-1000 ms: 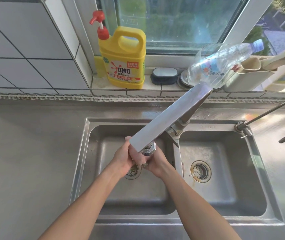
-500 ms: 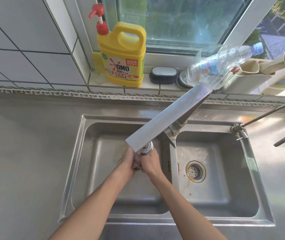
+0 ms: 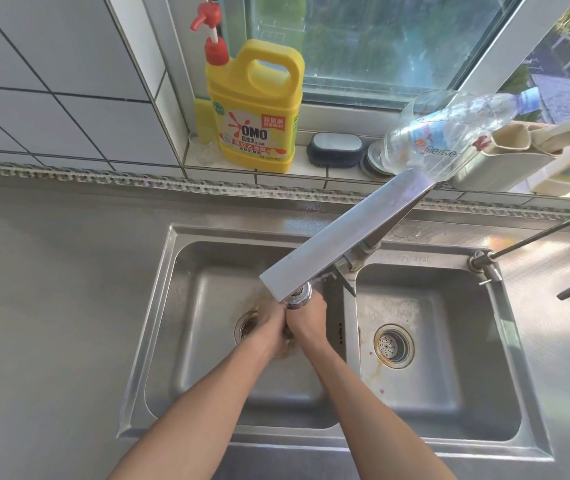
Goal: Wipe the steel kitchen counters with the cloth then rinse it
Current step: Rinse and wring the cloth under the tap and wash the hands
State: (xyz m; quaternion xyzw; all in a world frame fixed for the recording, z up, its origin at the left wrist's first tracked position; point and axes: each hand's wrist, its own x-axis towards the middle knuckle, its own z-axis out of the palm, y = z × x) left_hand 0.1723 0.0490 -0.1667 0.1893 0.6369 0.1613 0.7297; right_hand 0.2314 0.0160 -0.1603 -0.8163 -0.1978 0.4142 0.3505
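Note:
Both my hands meet in the left basin [image 3: 197, 306] of the steel sink, right under the faucet nozzle [image 3: 299, 296]. My left hand [image 3: 269, 323] and my right hand [image 3: 309, 322] are curled round a small brownish cloth [image 3: 284, 348] bunched between them. Most of the cloth is hidden by my fingers, and only a blurred bit shows below them. The long flat faucet spout [image 3: 342, 237] slants over the hands. The steel counter [image 3: 51, 306] stretches to the left of the sink.
The left drain [image 3: 246, 328] lies just left of my hands, and the right basin [image 3: 450, 393] has its own strainer [image 3: 393, 346]. A thin curved tap [image 3: 533, 239] stands at the right. On the sill are a yellow detergent bottle [image 3: 254, 109] and a tipped clear bottle [image 3: 443, 136].
My hands have stayed pressed together under the nozzle, working the cloth. They have shifted slightly right, so the left drain is now uncovered beside them.

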